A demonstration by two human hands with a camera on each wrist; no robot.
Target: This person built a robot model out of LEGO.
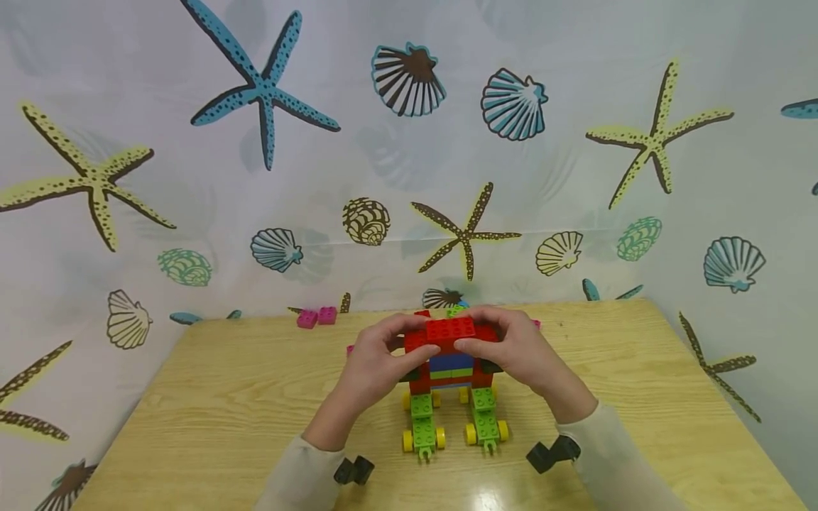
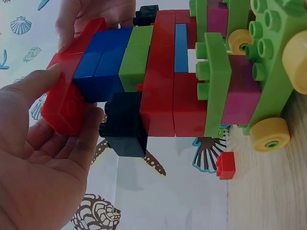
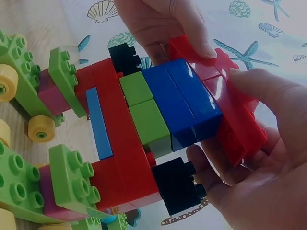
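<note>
A toy-brick figure stands upright on two lime wheeled bases with yellow wheels. Its body stacks red, lime and blue bricks, with a black brick jutting out on one side and another black brick on the other. Across the top lie red bricks. My left hand grips their left end, thumb at the near face and fingers curled beneath or behind. On the right end, my right hand holds them the same way. Both thumb tips nearly meet at the middle.
Two pink bricks lie at the back left of the wooden table. A small red brick lies behind the figure. Beyond the table's back edge hangs a shell-and-starfish curtain. Black camera straps sit at the wrists.
</note>
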